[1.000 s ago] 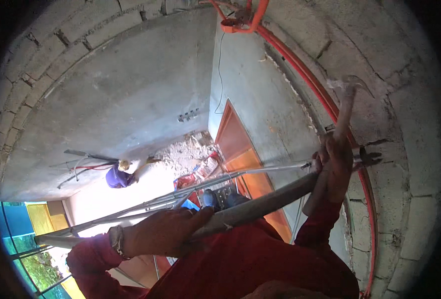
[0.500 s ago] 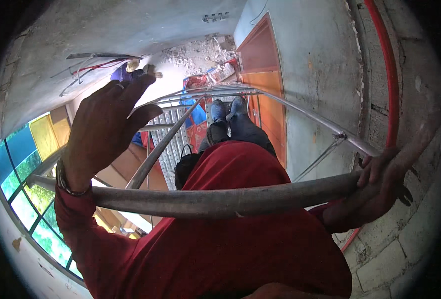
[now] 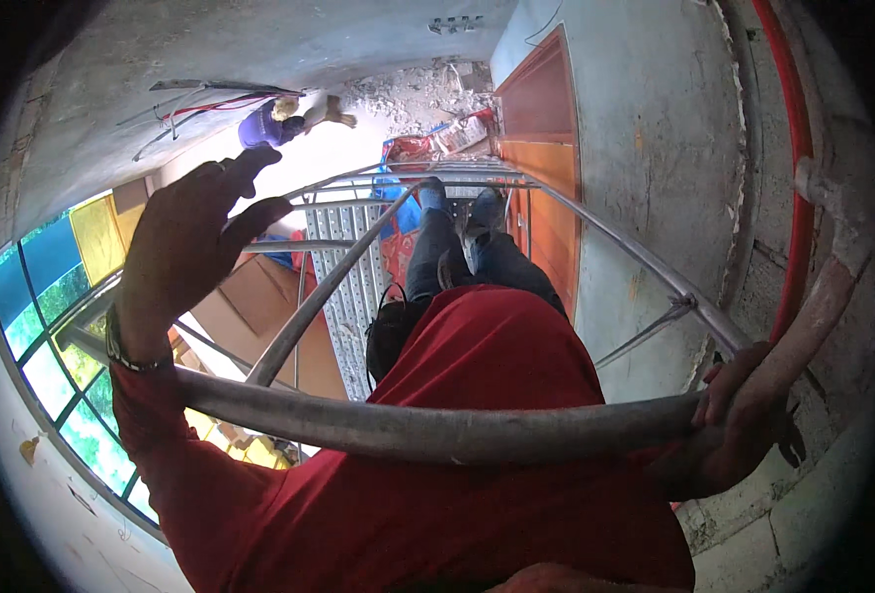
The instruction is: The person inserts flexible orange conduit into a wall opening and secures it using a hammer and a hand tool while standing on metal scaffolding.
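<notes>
A thick grey scaffold rail [image 3: 437,430] runs across in front of my red-clad body. My left hand [image 3: 180,247] is raised just beyond its left end, fingers stretched and thumb apart, holding nothing; the wrist is beside the rail. At the right end, my right hand [image 3: 739,420] has its fingers curled over the rail. From that hand a long tan shaft slants up to a dusty grey head [image 3: 847,212], looking like a hammer. Dark prongs [image 3: 791,445] jut out beneath the hand; their kind is unclear.
Thinner scaffold bars [image 3: 338,287] surround a perforated metal platform [image 3: 343,252] under my legs. An orange-brown door [image 3: 546,188] and a red conduit [image 3: 798,128] line the right wall. Windows [image 3: 57,336] are at left. Rubble [image 3: 427,104] and a purple-and-tan shape [image 3: 264,128] lie far ahead.
The view has shifted, so the surroundings sit further right. My feet are further apart. The left hand stays raised, a little further left in view; the right hand remains at the rail.
</notes>
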`<action>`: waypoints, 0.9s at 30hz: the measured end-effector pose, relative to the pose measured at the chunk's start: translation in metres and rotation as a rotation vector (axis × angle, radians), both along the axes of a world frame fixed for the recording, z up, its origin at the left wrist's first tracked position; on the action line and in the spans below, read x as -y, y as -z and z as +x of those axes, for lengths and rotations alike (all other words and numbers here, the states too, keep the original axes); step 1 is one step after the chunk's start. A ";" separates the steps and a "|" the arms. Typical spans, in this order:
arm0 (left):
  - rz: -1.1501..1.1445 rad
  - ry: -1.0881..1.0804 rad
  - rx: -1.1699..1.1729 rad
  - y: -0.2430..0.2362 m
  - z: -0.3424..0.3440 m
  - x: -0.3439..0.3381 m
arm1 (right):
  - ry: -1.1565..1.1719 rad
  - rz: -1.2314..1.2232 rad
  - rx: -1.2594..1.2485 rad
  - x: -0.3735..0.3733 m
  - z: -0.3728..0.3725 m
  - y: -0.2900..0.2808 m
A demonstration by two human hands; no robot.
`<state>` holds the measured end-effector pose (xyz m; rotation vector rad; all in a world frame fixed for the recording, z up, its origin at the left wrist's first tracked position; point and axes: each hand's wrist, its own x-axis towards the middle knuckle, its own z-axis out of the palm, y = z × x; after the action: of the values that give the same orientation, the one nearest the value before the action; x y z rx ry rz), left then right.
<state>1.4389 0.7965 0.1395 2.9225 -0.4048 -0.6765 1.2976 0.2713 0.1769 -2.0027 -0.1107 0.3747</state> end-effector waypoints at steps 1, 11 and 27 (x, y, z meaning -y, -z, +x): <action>0.005 -0.015 -0.028 -0.003 0.004 0.002 | 0.030 0.005 -0.055 -0.001 0.003 0.002; 0.039 0.134 -0.058 0.003 -0.008 -0.012 | 0.446 -0.095 0.151 -0.074 0.022 -0.002; -0.162 0.498 -0.233 -0.011 -0.029 0.015 | 0.753 0.097 0.147 -0.108 0.022 -0.013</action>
<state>1.4104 0.7820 0.1501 2.5588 -1.1161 -0.9740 1.3193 0.3796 0.1900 -1.8199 0.5132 -0.2560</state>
